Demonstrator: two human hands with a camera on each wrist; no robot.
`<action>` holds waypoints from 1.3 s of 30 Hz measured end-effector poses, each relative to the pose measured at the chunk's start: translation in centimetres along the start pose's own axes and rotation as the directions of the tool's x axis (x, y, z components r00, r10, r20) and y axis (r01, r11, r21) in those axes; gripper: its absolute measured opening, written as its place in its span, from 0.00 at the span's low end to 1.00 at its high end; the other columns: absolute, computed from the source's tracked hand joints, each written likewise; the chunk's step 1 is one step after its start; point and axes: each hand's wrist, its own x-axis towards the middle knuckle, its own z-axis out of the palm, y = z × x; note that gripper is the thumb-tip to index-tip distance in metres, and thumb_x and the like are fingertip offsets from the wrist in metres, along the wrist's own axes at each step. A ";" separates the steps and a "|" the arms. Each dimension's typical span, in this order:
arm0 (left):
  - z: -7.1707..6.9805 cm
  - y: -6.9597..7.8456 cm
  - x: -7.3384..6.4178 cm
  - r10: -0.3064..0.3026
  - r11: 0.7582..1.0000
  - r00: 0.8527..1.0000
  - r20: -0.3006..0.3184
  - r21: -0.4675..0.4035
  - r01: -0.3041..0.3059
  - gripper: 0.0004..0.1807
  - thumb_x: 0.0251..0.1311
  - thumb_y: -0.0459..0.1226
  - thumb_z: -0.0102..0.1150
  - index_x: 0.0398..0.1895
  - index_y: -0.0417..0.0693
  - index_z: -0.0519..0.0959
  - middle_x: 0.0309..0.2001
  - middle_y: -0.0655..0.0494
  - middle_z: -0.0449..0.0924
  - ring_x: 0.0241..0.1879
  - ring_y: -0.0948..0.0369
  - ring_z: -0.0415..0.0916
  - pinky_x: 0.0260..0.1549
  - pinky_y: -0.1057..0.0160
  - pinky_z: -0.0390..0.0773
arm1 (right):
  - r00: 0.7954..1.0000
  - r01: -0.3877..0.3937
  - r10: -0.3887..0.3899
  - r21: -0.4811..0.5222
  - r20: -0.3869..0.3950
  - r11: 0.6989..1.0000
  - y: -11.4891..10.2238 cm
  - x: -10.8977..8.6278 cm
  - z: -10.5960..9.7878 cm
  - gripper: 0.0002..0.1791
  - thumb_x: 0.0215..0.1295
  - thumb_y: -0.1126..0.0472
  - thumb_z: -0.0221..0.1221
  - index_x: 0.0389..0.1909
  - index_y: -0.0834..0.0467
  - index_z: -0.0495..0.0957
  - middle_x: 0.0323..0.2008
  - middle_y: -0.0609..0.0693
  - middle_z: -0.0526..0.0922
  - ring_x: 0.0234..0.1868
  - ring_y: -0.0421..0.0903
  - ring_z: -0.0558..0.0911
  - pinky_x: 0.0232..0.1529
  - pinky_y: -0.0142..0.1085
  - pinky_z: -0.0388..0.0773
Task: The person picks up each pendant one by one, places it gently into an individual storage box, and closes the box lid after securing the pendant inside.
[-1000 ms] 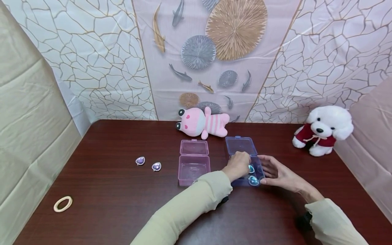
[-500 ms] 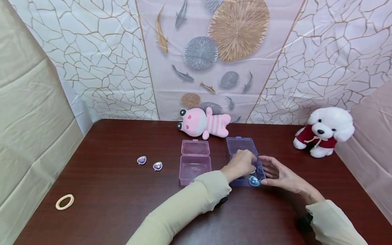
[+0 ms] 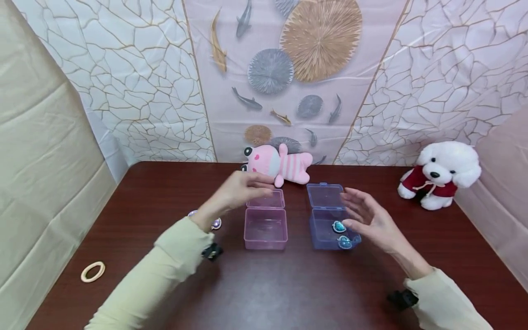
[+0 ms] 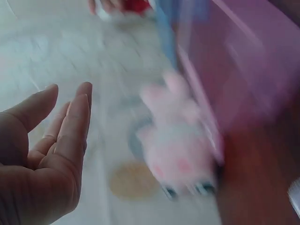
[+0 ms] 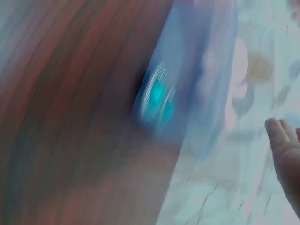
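My left hand [image 3: 235, 192] hovers near the raised lid of the pink clear box [image 3: 266, 245], fingers straight and holding nothing; the left wrist view shows the same empty hand [image 4: 56, 150]. On the right, my right hand [image 3: 373, 220] is lifted beside the blue clear box [image 3: 319, 240], its fingers relaxed and apart. Two teal drop-shaped gems with beaded rims lie in the blue box, one gem [image 3: 339, 226] behind the other gem [image 3: 344, 242]. Both lids stand open. Purple gems [image 3: 216, 223] lie on the table, partly hidden by my left wrist.
A pink striped plush frog [image 3: 284, 166] lies behind the boxes against the backdrop. At the right back sits a white plush dog [image 3: 443, 176] in a red top. Cream-coloured rings [image 3: 92, 272] lie at the table's left.
My left hand has come out of the blue box and swung left, above the pink box's lid. My right hand has let go of the blue box's side and risen slightly.
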 end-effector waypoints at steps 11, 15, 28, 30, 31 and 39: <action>-6.3 -8.0 -4.1 -0.183 0.978 0.971 -0.153 0.073 0.195 0.20 0.57 0.31 0.61 0.53 0.30 0.75 0.44 0.40 0.82 0.35 0.69 0.79 0.39 0.67 0.81 | 0.971 -0.214 0.220 -0.075 0.090 0.974 0.8 1.6 8.1 0.43 0.53 0.73 0.64 0.68 0.70 0.52 0.68 0.67 0.58 0.69 0.48 0.62 0.64 0.36 0.64; -7.7 -9.4 -5.3 -0.186 0.973 0.962 -0.201 0.095 0.208 0.21 0.57 0.32 0.61 0.53 0.29 0.74 0.45 0.39 0.82 0.34 0.70 0.78 0.36 0.67 0.81 | 0.955 -0.275 0.285 -0.122 0.077 0.954 1.3 1.9 9.3 0.46 0.53 0.70 0.66 0.69 0.68 0.50 0.70 0.65 0.54 0.71 0.62 0.54 0.65 0.46 0.59; -10.6 -12.7 -7.4 -0.238 0.916 0.893 -0.381 0.218 0.337 0.24 0.54 0.38 0.66 0.53 0.35 0.76 0.47 0.40 0.82 0.46 0.55 0.79 0.37 0.74 0.74 | 0.934 -0.321 0.341 -0.170 0.109 0.932 2.9 2.6 10.5 0.48 0.53 0.66 0.67 0.69 0.69 0.47 0.70 0.67 0.52 0.71 0.62 0.53 0.65 0.52 0.58; -10.6 -13.2 -7.5 -0.243 0.897 0.884 -0.399 0.254 0.362 0.25 0.52 0.40 0.67 0.52 0.36 0.77 0.47 0.41 0.82 0.47 0.54 0.78 0.40 0.70 0.74 | 0.930 -0.331 0.351 -0.168 0.108 0.929 3.0 2.6 10.6 0.48 0.53 0.66 0.67 0.70 0.68 0.48 0.70 0.66 0.52 0.71 0.61 0.53 0.65 0.52 0.58; -10.6 -13.4 -7.6 -0.246 0.887 0.880 -0.405 0.273 0.373 0.25 0.52 0.42 0.68 0.51 0.37 0.78 0.46 0.42 0.82 0.47 0.53 0.78 0.42 0.67 0.74 | 0.930 -0.332 0.351 -0.164 0.108 0.929 3.0 2.7 10.7 0.48 0.53 0.66 0.67 0.69 0.68 0.48 0.70 0.67 0.53 0.71 0.61 0.54 0.64 0.52 0.58; -10.1 -14.2 -7.7 -0.249 0.836 0.863 -0.440 0.352 0.421 0.22 0.50 0.45 0.69 0.45 0.41 0.80 0.42 0.45 0.82 0.44 0.51 0.76 0.43 0.58 0.73 | 0.935 -0.316 0.331 -0.124 0.129 0.941 3.6 2.7 11.1 0.44 0.54 0.69 0.66 0.68 0.69 0.51 0.68 0.68 0.56 0.70 0.62 0.56 0.64 0.54 0.59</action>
